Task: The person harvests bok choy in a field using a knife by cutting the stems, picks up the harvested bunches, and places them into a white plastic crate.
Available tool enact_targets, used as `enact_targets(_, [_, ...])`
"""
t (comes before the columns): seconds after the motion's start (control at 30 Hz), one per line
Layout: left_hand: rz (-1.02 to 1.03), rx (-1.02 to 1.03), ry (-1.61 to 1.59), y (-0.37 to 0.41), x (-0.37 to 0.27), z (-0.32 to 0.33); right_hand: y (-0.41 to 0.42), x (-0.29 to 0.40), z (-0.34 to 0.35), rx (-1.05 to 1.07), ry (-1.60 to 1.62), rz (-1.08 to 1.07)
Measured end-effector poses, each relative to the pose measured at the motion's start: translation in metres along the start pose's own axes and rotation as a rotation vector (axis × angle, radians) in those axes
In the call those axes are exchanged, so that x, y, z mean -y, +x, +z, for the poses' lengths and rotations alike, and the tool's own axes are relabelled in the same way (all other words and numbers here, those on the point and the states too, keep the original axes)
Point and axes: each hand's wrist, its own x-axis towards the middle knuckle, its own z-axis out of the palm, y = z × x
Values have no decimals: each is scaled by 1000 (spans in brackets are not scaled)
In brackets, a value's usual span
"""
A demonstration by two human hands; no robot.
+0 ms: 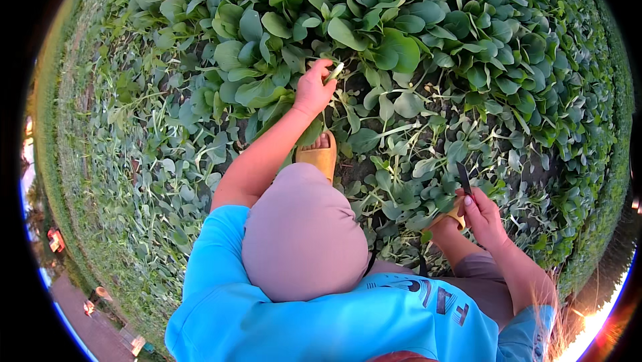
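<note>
My left hand [315, 88] is closed around a leafy green plant, whose pale stem end [334, 73] sticks out past the fingers. Broad leaves [312, 131] show under the forearm; which of them belong to the held plant is hard to tell. Over at the right, my right hand [479, 214] grips a small knife [465, 179], its dark blade pointing up and away from me, apart from the standing plants. Dense leafy greens [396, 51] stand in the soil just beyond my left hand.
Low plants and loose leaves [401, 156] lie over dark soil between my feet. A yellow sandal [318, 155] is on one foot, with another sandal [454, 216] near my right hand. My raised knee [306, 231] is close below the left forearm. More greens [541, 51] spread to the right.
</note>
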Motion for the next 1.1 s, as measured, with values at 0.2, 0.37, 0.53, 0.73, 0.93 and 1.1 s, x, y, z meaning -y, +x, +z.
enact_targets(0.2, [-190, 147, -650, -64, -66, -96, 81, 0, 45, 137, -39, -205])
enact_targets(0.37, [19, 39, -749, -82, -96, -168, 130, 4, 101, 189, 136, -261])
enact_targets(0.53, [5, 271, -959, -91, -112, -169, 160, -4, 143, 219, 124, -245])
enact_targets(0.73, [-145, 343, -333, -44, -113, -116, 175, 3, 172, 78, 169, -322])
enact_targets(0.93, [-107, 436, 1088, -31, -36, -72, 185, 37, 205, -38, 143, -560])
enact_targets(1.1, [74, 331, 1055, -56, 25, -97, 220, 41, 234, 10, -155, -470])
